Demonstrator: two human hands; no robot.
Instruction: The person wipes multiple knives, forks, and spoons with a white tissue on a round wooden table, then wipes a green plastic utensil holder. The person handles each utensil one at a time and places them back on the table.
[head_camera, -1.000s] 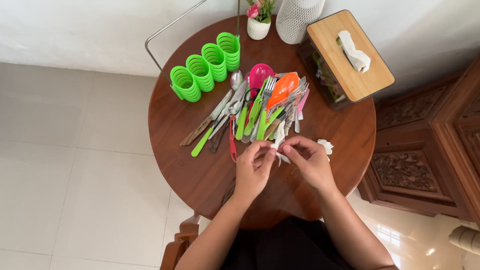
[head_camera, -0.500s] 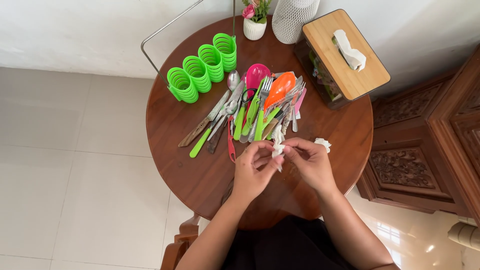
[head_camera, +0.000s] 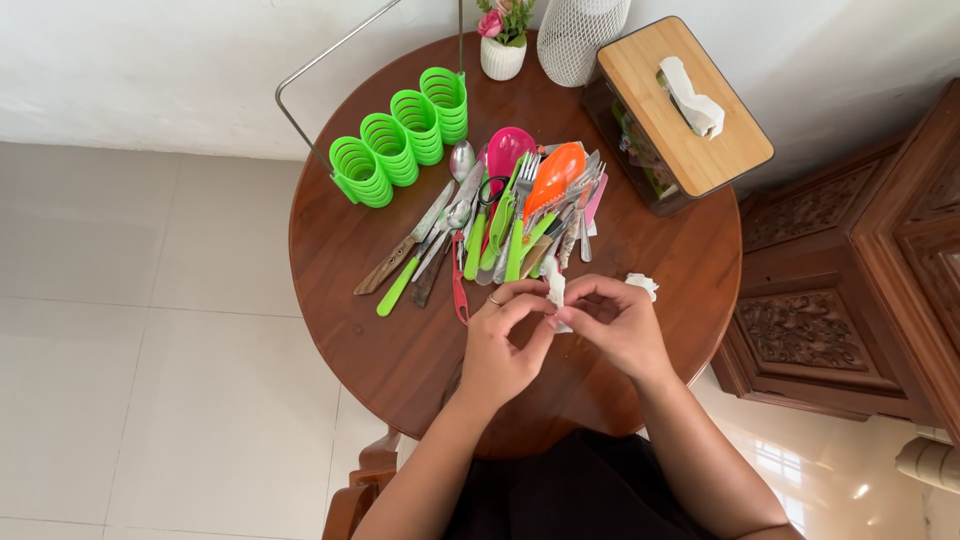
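Observation:
My left hand (head_camera: 503, 340) and my right hand (head_camera: 618, 322) meet over the near side of a round wooden table (head_camera: 350, 260). Together they pinch a small white tissue (head_camera: 555, 292) between their fingertips. Just beyond the hands lies a pile of cutlery (head_camera: 500, 220): forks, spoons, knives, green-handled pieces, a pink spoon (head_camera: 508, 152) and an orange spoon (head_camera: 556, 172). A crumpled bit of white tissue (head_camera: 642, 284) lies on the table right of my right hand.
A green four-ring cutlery holder (head_camera: 398, 134) with a metal handle stands at the table's far left. A wood-lidded tissue box (head_camera: 678, 110), a white mesh container (head_camera: 580, 35) and a small flower pot (head_camera: 502, 48) stand at the back. A carved wooden cabinet (head_camera: 860, 270) is on the right.
Both hands have kept working the white tissue, lifting and folding it between the fingertips. The view has shifted slightly; the cutlery pile has not moved.

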